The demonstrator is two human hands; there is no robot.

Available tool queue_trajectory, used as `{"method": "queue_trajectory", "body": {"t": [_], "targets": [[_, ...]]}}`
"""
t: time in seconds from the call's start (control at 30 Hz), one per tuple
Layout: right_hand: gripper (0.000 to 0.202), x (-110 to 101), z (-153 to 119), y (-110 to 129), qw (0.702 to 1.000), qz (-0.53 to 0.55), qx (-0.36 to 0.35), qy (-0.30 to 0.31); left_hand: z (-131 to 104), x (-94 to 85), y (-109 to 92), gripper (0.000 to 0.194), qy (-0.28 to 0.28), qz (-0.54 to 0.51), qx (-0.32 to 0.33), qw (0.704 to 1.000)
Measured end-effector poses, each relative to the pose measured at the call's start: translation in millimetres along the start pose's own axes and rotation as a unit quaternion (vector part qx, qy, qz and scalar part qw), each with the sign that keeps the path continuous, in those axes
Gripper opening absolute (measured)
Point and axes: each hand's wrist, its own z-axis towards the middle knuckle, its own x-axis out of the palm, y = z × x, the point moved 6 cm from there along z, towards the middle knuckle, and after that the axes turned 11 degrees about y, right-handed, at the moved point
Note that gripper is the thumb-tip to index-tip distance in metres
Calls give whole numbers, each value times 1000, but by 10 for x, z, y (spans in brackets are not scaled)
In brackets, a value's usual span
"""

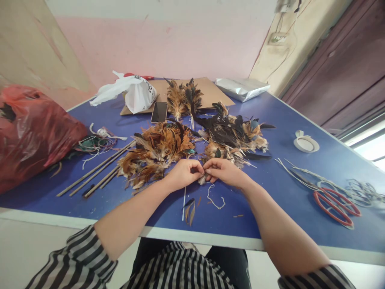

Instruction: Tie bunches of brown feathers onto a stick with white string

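Close together above the table's near middle, my left hand [189, 172] and my right hand [221, 171] meet at the fingertips. Both are closed in a pinch on a small feather [201, 180], whose pale fluffy end shows below the fingers. A thin white strand [184, 204] runs down from beneath my left hand; I cannot tell whether it is held. Just beyond my left hand lies a heap of orange-brown feathers [162, 146]. Past my right hand spreads a heap of black and tan feathers [228, 132]. A curled white string [215, 203] lies below my right hand.
Red-handled scissors [333, 206], pale cord [361, 192] and a tape roll [306, 143] lie right. Sticks [96, 170] and a red plastic bag [36, 136] are left. Behind are a phone [159, 112], a white bag [140, 96], cardboard [210, 94], feather bundles [177, 96] and a silver packet [242, 87].
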Motion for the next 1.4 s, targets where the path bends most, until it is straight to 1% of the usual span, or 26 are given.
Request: {"method": "queue_trajectory", "body": {"t": [0.1, 0.23, 0.33, 0.43, 0.63, 0.77, 0.83, 0.9, 1.07, 1.13, 1.3, 1.4], "targets": [[18, 4, 24, -27, 1000, -12, 1, -16, -29, -2, -138, 9, -21, 136, 67, 988], [21, 9, 30, -28, 1000, -18, -13, -9, -47, 23, -206, 13, -42, 218, 107, 969], [20, 4, 27, -30, 1000, -26, -15, -8, -53, 40, -208, 15, -52, 243, 117, 961], [15, -16, 21, -53, 999, -23, -2, -26, -60, 42, -205, 16, -62, 256, 120, 957], [8, -20, 14, -66, 999, 11, 16, -45, -66, 34, -183, 16, -72, 273, 105, 953], [6, -22, 16, -75, 998, 14, 28, -57, -72, 22, -166, 15, -72, 273, 96, 954], [6, -30, 20, -86, 998, 5, 29, -60, -75, 4, -167, 14, -66, 278, 96, 953], [7, -59, 17, -101, 997, -10, 33, -73, -73, -12, -174, 12, -48, 289, 96, 951], [10, -166, -46, -70, 984, -74, 48, -152, -58, -25, -204, 11, 10, 327, 97, 940], [10, -173, -75, -19, 978, -108, 32, -175, -56, -26, -216, 12, 18, 337, 100, 936], [10, -150, -120, 79, 957, -194, -39, -214, -59, -15, -230, 14, 34, 363, 103, 925], [11, -151, -125, 63, 951, -211, -43, -223, -63, -1, -236, 15, 42, 375, 106, 920]]}}
